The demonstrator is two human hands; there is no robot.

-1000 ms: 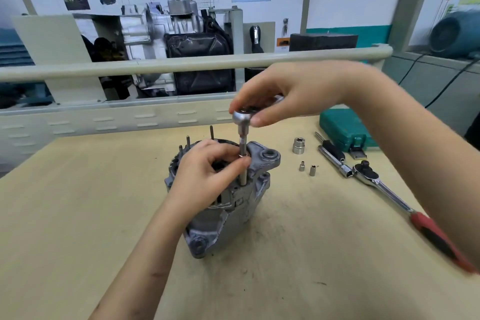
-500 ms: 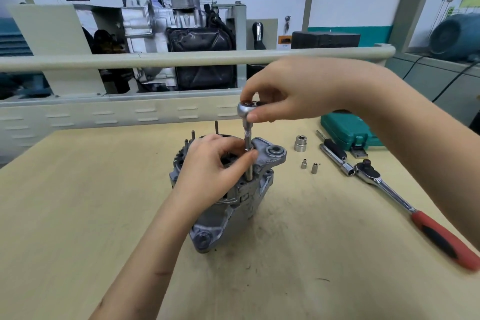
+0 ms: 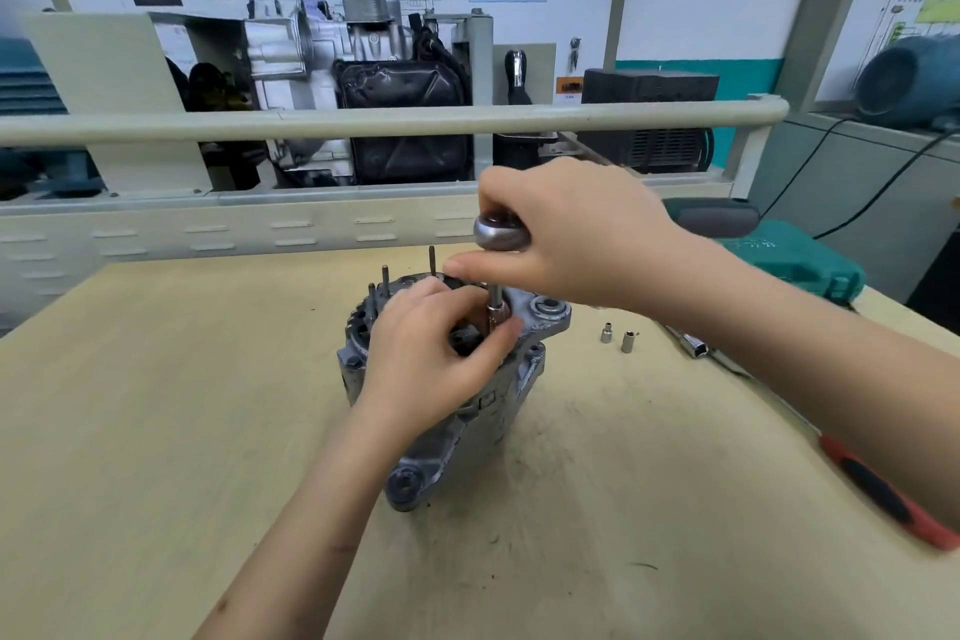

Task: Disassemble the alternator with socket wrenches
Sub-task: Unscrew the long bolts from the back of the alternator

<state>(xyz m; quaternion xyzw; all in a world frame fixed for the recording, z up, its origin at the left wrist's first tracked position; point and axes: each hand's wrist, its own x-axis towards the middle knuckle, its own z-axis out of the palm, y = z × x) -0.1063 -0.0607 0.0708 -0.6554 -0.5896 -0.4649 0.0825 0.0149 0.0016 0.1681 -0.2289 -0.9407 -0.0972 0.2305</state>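
The alternator stands on the wooden table, roughly midway between its left and right edges and nearer the far edge than the near one, with three thin studs rising from its top. My left hand lies over the housing, thumb and fingers curled round the lower end of the extension bar, which stands upright at the mounting-ear side. My right hand comes in from the right above it and grips the round head of the ratchet wrench sitting on top of that bar; my fingers wrap over the head, and the thumb points left just beneath it. I think the wrench handle runs back under my palm, but my hand hides it. Toward the right edge of the table, two small sockets stand side by side just beside the alternator, apart from it. Further right lies a second wrench with a red handle, partly behind my forearm. A green tool case sits at the far right corner.
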